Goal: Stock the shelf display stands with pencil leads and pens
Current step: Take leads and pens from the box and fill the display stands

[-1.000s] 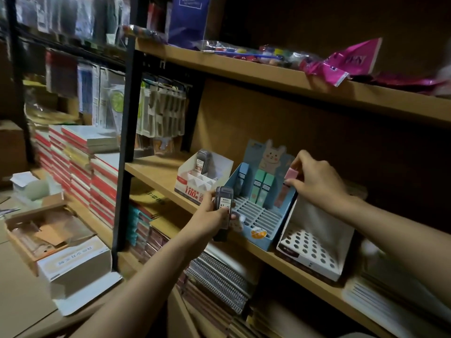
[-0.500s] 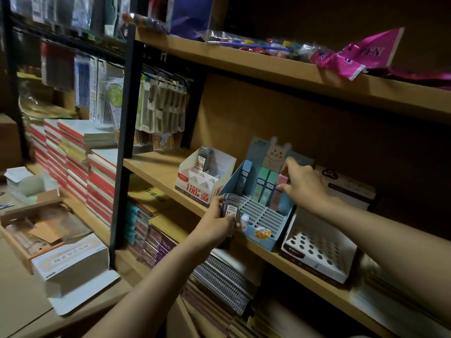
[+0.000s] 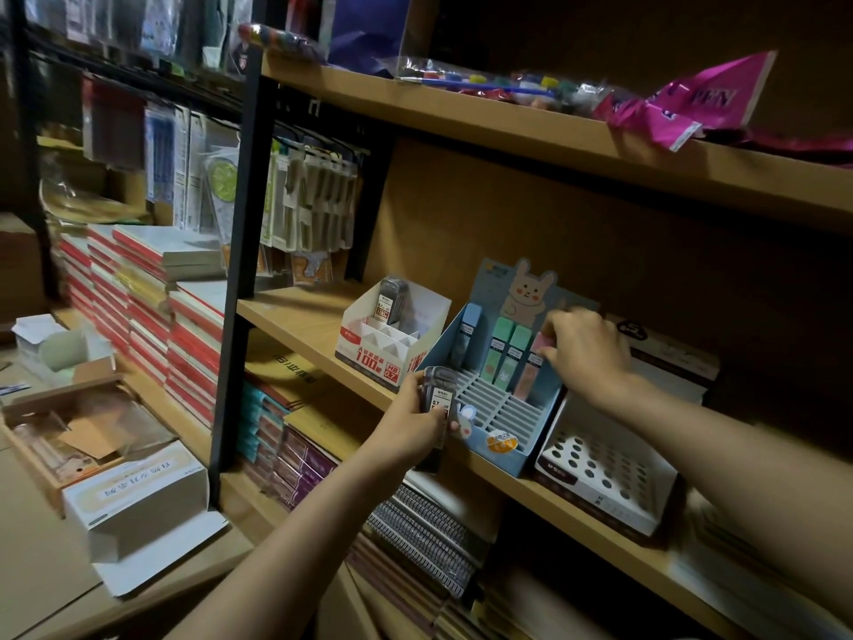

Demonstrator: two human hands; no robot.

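A blue display stand (image 3: pixel 501 448) with a rabbit header and a slotted grid sits on the middle wooden shelf (image 3: pixel 295 318). One blue, two green and one pink lead case (image 3: pixel 528 374) stand in its back row. My right hand (image 3: pixel 584 353) pinches the top of the pink case, which sits in its slot. My left hand (image 3: pixel 411 429) grips a dark lead case bundle (image 3: pixel 438 399) in front of the stand's left corner. A white and red stand (image 3: pixel 390 346) to the left holds one grey lead case (image 3: pixel 391 300).
A white stand (image 3: pixel 604 473) with round holes sits right of the blue one. Spiral notebooks (image 3: pixel 429 528) lie on the shelf below. Stacked red-edged books (image 3: pixel 152 311) fill the left rack. Open cardboard boxes (image 3: pixel 134 496) sit on the surface at lower left. Pink packets (image 3: pixel 692 106) lie on the top shelf.
My right hand has lowered the pink case into the stand's back row beside the green ones. My left hand has stayed at the stand's front corner with its cases.
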